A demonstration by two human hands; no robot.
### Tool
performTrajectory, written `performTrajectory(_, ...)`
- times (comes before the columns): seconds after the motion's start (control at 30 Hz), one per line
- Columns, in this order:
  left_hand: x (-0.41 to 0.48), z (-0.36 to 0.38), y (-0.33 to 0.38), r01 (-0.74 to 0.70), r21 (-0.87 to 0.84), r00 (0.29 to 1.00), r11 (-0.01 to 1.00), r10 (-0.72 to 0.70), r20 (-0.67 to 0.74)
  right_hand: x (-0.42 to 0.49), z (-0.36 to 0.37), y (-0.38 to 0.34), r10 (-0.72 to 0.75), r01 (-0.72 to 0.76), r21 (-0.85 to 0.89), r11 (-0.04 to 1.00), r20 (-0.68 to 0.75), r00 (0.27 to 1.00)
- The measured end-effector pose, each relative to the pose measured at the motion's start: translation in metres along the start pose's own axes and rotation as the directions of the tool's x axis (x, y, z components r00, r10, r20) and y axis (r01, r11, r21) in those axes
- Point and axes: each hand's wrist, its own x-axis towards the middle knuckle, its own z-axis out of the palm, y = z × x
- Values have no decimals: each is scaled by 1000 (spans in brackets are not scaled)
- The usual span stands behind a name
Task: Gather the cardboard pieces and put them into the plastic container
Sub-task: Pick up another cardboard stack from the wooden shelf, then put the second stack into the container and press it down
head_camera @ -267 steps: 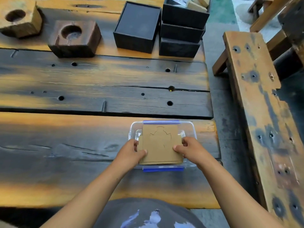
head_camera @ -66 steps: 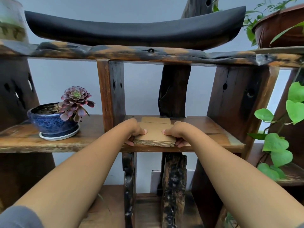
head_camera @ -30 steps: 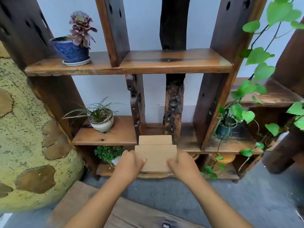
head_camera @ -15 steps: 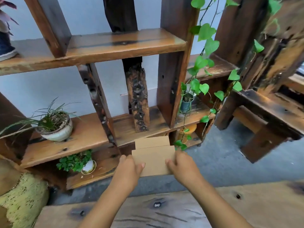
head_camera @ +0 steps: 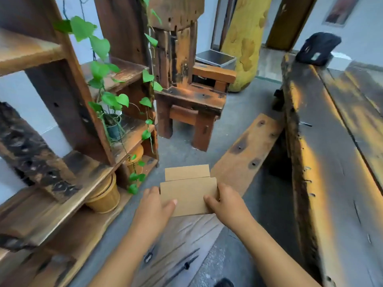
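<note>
Since half a second ago the view has swung right: that wooden shelf unit (head_camera: 68, 112) with the trailing green vine (head_camera: 107, 96) now sits off on the left side, and a long dark table (head_camera: 331, 162) has come into the picture on the right. Stack of cardboard pieces (head_camera: 187, 191) hasn't changed hands at all, still carried out in front of the body, up in the air over the plank bench (head_camera: 234, 162) and grey floor (head_camera: 238, 112).

Left hand (head_camera: 154, 206) is clamped on the stack's left edge, thumb lying across the top sheet. Right hand (head_camera: 226, 200) is gripping the right edge the same way, thumb on top, fingers tucked underneath. One smaller piece pokes out past the far edge of the top sheet.

Plastic container isn't anywhere in this shot, so the cardboard's not in it yet. Further back there's a chunky wooden chair (head_camera: 186, 96) next to the shelf, a yellow pillar (head_camera: 244, 42) behind it, and a tan pot (head_camera: 105, 195) low on the shelf unit.
</note>
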Motion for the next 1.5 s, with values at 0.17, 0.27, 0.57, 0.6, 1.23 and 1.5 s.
performTrajectory(0.17, 6, 54, 62, -174, 41, 977, 984, 167, 129, -25, -43, 69, 218, -209, 86, 974, -113, 970)
performTrajectory(0.27, 2, 96, 103, -279, 44, 939, 959, 263, 221, -42, -67, 117, 317, -297, 133, 946, -177, 932)
performTrajectory(0.57, -51, 241, 224, -516, 25, 761, 856, 446, 471, -126, -131, 270, 630, -547, 334, 767, -232, 741)
performTrajectory(0.6, -61, 258, 236, -542, 12, 728, 840, 462, 506, -140, -136, 284, 668, -574, 361, 735, -238, 705)
performTrajectory(1.23, -208, 451, 351, -849, -311, -125, 426, 410, 903, -327, -141, 366, 995, -603, 797, -30, -33, -93)
performTrajectory(1.5, -262, 474, 349, -868, -397, -324, 298, 265, 908, -358, -110, 354, 945, -468, 858, -210, 57, -321)
